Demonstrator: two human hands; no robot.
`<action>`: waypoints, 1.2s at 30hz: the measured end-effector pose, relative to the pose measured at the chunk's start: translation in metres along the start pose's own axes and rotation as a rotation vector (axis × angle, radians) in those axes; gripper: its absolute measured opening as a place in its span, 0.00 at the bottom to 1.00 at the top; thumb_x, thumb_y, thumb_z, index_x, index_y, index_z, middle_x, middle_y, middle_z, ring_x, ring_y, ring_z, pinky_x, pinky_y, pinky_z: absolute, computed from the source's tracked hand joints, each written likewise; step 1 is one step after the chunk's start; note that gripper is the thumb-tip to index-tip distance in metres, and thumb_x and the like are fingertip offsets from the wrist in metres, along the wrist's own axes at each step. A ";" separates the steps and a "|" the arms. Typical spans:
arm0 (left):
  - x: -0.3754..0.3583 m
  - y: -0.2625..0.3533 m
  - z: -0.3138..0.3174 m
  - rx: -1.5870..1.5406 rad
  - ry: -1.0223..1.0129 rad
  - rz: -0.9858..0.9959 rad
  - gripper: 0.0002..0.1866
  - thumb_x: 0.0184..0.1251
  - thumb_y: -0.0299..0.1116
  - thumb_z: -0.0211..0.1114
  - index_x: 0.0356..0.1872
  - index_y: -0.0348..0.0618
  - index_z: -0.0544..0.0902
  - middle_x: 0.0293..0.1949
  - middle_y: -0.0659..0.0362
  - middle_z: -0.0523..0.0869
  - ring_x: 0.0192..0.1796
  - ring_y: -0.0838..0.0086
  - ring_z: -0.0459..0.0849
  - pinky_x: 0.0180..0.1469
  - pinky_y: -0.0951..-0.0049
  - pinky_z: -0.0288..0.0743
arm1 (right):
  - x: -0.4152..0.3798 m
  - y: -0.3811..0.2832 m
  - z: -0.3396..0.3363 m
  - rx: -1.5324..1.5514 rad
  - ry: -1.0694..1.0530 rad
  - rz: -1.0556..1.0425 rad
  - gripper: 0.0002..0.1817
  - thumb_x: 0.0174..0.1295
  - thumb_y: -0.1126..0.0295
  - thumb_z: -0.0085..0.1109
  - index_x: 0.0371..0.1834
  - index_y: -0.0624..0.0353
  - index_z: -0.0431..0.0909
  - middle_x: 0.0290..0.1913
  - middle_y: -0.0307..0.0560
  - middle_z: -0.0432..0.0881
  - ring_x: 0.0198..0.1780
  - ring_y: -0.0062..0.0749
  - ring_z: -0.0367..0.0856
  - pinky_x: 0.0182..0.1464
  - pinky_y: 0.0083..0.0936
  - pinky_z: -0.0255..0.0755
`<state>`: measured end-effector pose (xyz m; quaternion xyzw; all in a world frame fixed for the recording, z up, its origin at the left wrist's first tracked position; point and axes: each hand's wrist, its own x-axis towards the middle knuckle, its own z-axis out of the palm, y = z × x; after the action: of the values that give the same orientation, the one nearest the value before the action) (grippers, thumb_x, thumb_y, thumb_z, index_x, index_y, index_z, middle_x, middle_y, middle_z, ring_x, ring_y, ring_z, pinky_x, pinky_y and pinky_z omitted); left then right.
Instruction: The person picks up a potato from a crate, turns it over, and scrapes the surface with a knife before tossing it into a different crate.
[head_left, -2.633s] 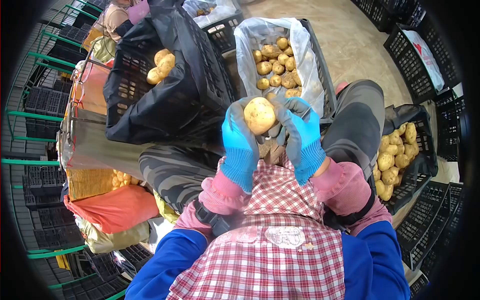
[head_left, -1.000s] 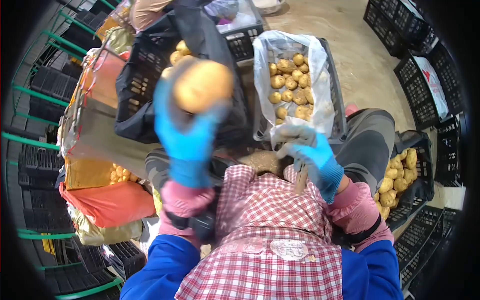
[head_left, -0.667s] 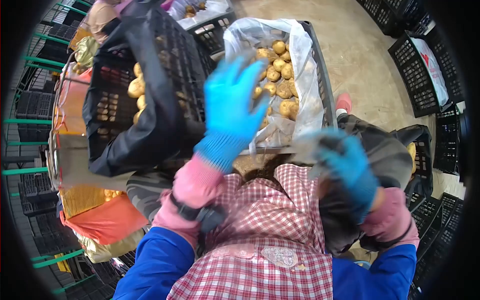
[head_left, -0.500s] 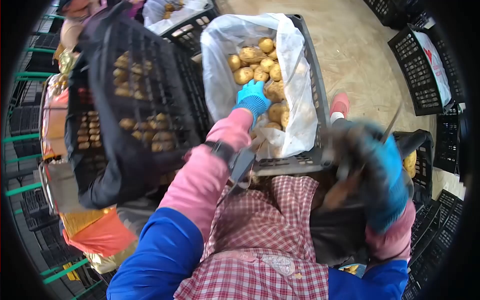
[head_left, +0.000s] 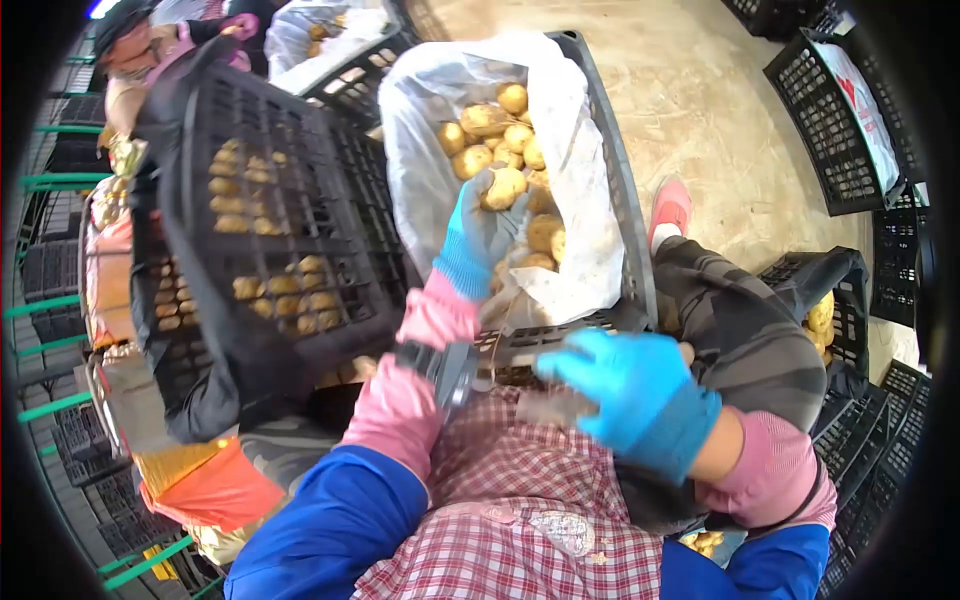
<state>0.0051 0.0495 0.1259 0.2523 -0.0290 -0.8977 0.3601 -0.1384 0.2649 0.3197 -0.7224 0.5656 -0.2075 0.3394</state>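
Note:
My left hand (head_left: 481, 232), in a blue and grey glove, holds a yellow potato (head_left: 506, 189) between thumb and fingers over a crate. This black crate (head_left: 622, 190) is lined with white plastic sheeting (head_left: 430, 125), and several potatoes (head_left: 487, 121) lie in it. My right hand (head_left: 637, 395), also in a blue glove, is near my apron at the crate's near edge. A blurred, flat, brownish tool (head_left: 555, 408) sticks out from under its curled fingers; I cannot tell what kind it is.
A tilted black crate (head_left: 345, 190) with dark cloth and potatoes stands to the left. Beyond it, another person (head_left: 150, 60) is beside a lined crate (head_left: 375, 60). More black crates (head_left: 815, 125) stand at the right. My pink shoe (head_left: 671, 205) rests on the floor.
My left hand has taken a potato from the pile and turned palm up with it. My right hand has swung from the right side inward and toward the crate's near edge.

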 end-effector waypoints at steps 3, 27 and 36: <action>-0.102 -0.001 0.045 0.101 -0.065 0.058 0.29 0.73 0.56 0.59 0.55 0.36 0.78 0.53 0.47 0.84 0.56 0.57 0.85 0.52 0.62 0.86 | 0.011 -0.003 0.011 -0.140 0.327 0.022 0.27 0.54 0.66 0.69 0.60 0.50 0.80 0.40 0.49 0.85 0.42 0.49 0.86 0.42 0.40 0.79; -0.289 -0.035 0.055 0.529 0.131 0.589 0.32 0.79 0.66 0.41 0.58 0.47 0.74 0.50 0.58 0.83 0.52 0.69 0.82 0.54 0.66 0.78 | 0.041 -0.088 0.112 -0.381 0.289 0.100 0.41 0.57 0.61 0.69 0.76 0.48 0.64 0.45 0.54 0.84 0.43 0.48 0.88 0.43 0.43 0.82; -0.294 -0.024 0.067 0.480 0.250 0.468 0.36 0.77 0.67 0.42 0.57 0.42 0.77 0.39 0.56 0.85 0.31 0.72 0.80 0.28 0.75 0.73 | 0.062 -0.035 0.100 0.278 0.451 0.120 0.26 0.59 0.61 0.68 0.62 0.55 0.79 0.41 0.56 0.86 0.40 0.50 0.86 0.44 0.39 0.79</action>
<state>0.1388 0.2529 0.3055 0.4242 -0.2517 -0.7208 0.4870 -0.0297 0.2357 0.2713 -0.5697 0.6345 -0.4184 0.3126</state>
